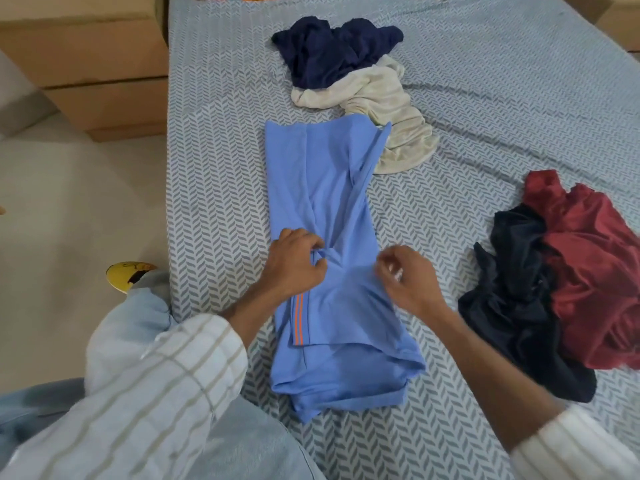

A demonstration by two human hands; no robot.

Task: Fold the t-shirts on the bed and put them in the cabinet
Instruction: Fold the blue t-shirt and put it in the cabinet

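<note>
- Light blue t-shirt (pixel 322 209) lies flat on the bed (pixel 214 133), near its left edge, folded into a long narrow strip running away from the person toward the bed's middle.
- Orange stripes show on a folded-in sleeve at the near-left part of the strip.
- Left hand (pixel 298 261) sits on the shirt's middle, toward its left side; fingers curled, pinching a small bunch of blue fabric.
- Right hand (pixel 408 282) is at the shirt's right side, level with the left hand; fingers bent inward at the cloth's edge. Blurred; cannot tell if it has hold of the fabric.
- Both hands are close together, shirt fabric creased between them.
- Navy t-shirt (pixel 332 50) crumpled at the far middle of the bed, touching a cream t-shirt (pixel 388 112) whose near end lies against the blue shirt's far right corner.
- Black t-shirt (pixel 516 299) and maroon t-shirt (pixel 588 271) heaped together toward the right edge, apart from the blue shirt.
- Wooden drawer unit (pixel 90 64) stands beside the bed's left edge, on the floor.
</note>
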